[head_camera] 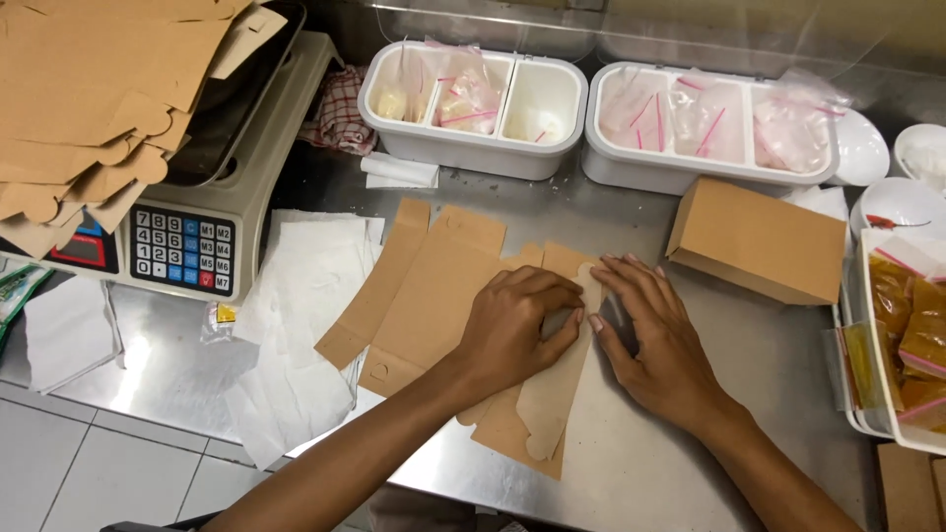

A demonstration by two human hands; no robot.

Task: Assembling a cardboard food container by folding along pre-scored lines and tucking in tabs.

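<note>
Cardboard blank [434, 296] partly hidden under left hand [512, 330], right hand [655, 340]

Two bare hands, the left hand [517, 330] and the right hand [655, 340], are pressing on one flat brown cardboard box blank [434, 296]. One folded brown cardboard box [757, 239] is sitting nearby. Two white divided plastic trays [471, 99] [711, 123] are holding sachets. One grey weighing scale [212, 212] is carrying one stack of brown cardboard blanks [94, 99].

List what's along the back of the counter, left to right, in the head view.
Stack of flat cardboard blanks → weighing scale → checked cloth → first white divided tub → second white divided tub → white bowl.
</note>
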